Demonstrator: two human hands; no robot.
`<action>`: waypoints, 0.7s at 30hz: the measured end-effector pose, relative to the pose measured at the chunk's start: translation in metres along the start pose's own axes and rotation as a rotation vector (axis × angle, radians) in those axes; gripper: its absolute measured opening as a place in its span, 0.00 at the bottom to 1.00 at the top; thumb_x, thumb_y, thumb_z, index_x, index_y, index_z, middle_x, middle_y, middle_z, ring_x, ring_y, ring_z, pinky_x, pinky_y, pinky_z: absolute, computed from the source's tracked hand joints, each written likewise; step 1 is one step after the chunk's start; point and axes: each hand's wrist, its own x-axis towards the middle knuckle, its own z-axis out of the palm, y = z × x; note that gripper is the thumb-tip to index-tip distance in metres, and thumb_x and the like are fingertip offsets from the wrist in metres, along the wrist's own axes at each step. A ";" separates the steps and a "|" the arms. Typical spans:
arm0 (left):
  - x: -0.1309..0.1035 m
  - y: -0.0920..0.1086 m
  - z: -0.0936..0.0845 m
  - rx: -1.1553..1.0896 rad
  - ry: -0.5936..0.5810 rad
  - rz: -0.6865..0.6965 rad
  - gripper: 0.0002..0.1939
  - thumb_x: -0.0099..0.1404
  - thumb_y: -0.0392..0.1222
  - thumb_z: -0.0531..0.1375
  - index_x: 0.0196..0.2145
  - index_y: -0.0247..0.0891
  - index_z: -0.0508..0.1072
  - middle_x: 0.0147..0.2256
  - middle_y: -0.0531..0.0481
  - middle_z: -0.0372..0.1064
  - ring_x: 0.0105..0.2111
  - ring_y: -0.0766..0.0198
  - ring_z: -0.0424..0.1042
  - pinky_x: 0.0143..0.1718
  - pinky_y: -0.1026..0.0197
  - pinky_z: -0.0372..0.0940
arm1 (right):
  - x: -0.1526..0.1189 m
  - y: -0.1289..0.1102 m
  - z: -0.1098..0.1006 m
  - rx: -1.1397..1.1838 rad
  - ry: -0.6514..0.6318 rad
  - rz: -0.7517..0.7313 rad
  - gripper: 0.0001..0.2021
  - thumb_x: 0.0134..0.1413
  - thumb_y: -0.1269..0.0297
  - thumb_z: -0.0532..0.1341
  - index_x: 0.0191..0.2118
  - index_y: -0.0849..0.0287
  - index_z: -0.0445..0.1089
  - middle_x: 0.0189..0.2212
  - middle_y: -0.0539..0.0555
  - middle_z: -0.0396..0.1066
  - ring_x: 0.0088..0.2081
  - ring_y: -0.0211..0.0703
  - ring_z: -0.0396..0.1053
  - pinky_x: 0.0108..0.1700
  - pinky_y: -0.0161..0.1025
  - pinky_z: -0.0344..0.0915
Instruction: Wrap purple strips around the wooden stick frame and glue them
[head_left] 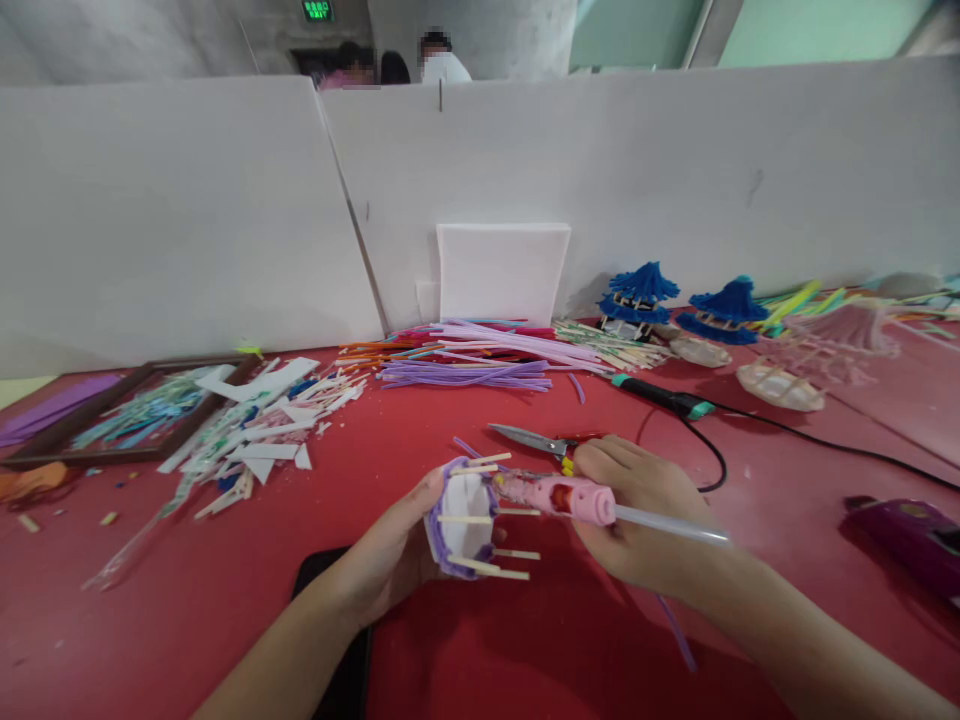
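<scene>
My left hand (405,535) is closed around a small craft piece (466,515), a white base edged with purple pipe cleaner, from which several thin wooden sticks point to the right. In my right hand (637,510) is a pink hot glue gun (566,497), a clear glue stick (671,524) jutting from its back end. The gun's nozzle meets the purple rim near the upper sticks; whether it touches I cannot tell. Just beyond my right hand lie scissors (529,438) with open-looking blades, their handles partly hidden by my fingers.
Purple pipe cleaners (469,375) lie in a bundle at the back. Paper scraps and sticks (262,440) pile up left, beside a brown frame (135,455). Blue-roofed models (637,295) stand back right. A black corded tool (660,396) crosses the right side; a dark phone-like slab (352,660) lies under my left arm.
</scene>
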 end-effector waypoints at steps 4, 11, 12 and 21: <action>0.001 -0.001 -0.002 -0.018 -0.053 0.027 0.24 0.67 0.50 0.49 0.56 0.37 0.64 0.53 0.36 0.67 0.52 0.42 0.66 0.51 0.33 0.58 | 0.000 0.001 0.001 0.007 -0.011 0.003 0.03 0.42 0.71 0.52 0.25 0.57 0.55 0.24 0.52 0.61 0.28 0.43 0.57 0.28 0.38 0.49; 0.000 0.001 0.005 -0.039 -0.128 0.077 0.20 0.69 0.47 0.48 0.54 0.37 0.65 0.55 0.35 0.65 0.53 0.40 0.65 0.50 0.32 0.59 | -0.001 0.001 0.001 0.015 -0.022 0.022 0.04 0.43 0.71 0.52 0.25 0.57 0.54 0.24 0.52 0.61 0.27 0.42 0.57 0.28 0.38 0.49; 0.000 0.001 0.006 -0.037 -0.143 0.084 0.20 0.69 0.47 0.47 0.54 0.36 0.65 0.54 0.35 0.65 0.52 0.40 0.66 0.50 0.33 0.59 | -0.001 0.001 0.001 0.012 -0.026 0.024 0.04 0.43 0.71 0.52 0.25 0.57 0.54 0.24 0.52 0.61 0.27 0.42 0.57 0.28 0.38 0.49; 0.001 0.002 0.003 0.008 -0.111 0.116 0.19 0.69 0.45 0.47 0.52 0.37 0.68 0.49 0.37 0.70 0.47 0.45 0.71 0.48 0.36 0.63 | 0.001 0.000 0.002 -0.011 -0.031 0.039 0.03 0.43 0.71 0.52 0.25 0.57 0.55 0.23 0.52 0.61 0.28 0.43 0.59 0.28 0.38 0.48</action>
